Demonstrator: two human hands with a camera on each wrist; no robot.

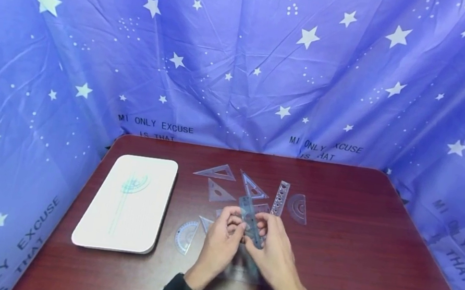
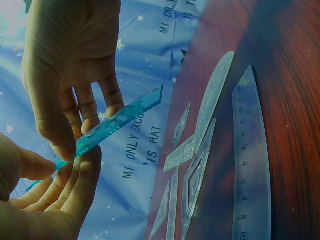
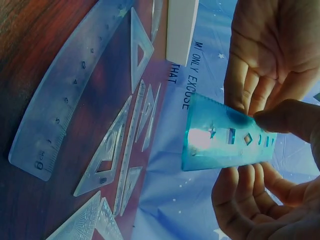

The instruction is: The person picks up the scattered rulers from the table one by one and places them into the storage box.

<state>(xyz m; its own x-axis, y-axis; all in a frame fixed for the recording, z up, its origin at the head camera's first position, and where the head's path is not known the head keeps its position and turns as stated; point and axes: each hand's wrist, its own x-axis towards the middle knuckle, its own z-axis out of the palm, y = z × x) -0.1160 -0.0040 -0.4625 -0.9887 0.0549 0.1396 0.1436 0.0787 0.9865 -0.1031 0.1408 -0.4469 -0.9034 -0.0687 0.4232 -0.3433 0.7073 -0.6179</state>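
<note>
Two hands (image 1: pixel 221 240) (image 1: pixel 276 244) hold teal ruler (image 1: pixel 250 219), long axis forward-left, tilt unclear.

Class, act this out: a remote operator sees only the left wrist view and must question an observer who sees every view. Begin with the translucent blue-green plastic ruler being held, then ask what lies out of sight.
Operator: My left wrist view shows the translucent blue-green plastic ruler at a steep slant. Which shapes are cut into it?
Observer: The right wrist view shows a star-shaped hole and a diamond-shaped hole among them.
Operator: And what lies over to the left, beyond my picture?
Observer: In the head view, a flat white slab with rounded corners lies on the dark red wood-grained table, left of the left hand.
</note>
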